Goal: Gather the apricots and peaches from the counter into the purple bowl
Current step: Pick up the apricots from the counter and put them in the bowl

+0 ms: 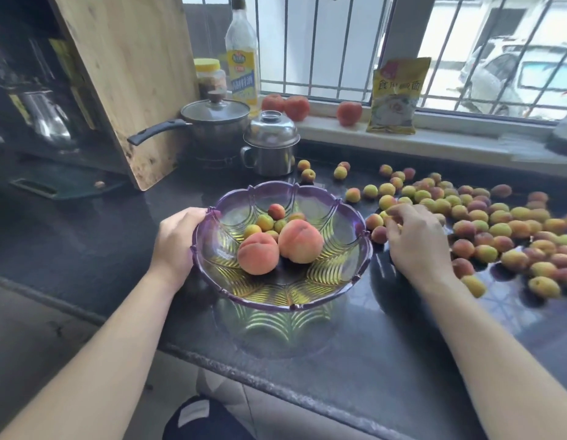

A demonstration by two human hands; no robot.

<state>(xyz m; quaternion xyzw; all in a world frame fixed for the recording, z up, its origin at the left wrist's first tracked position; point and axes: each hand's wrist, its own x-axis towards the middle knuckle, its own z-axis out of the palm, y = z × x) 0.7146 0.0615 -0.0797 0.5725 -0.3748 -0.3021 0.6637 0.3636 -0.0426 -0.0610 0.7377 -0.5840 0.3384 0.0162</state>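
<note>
The purple glass bowl [310, 195] stands on the dark counter [85, 242] in front of me. Inside lie two large peaches [299, 241] and several small apricots [264, 222]. My left hand [176, 242] grips the bowl's left rim. My right hand [415, 239] reaches over the loose apricots [498, 230] spread across the counter to the right, its fingers curled around some of them at the near edge of the pile. Exactly what the fingers hold is hidden.
A lidded pot [215, 122] and a steel mug with a lid [271, 144] stand behind the bowl. A wooden cutting board [130, 74] leans at the left. An oil bottle [242, 55], three tomatoes [296, 108] and a yellow packet [396, 96] sit by the barred window.
</note>
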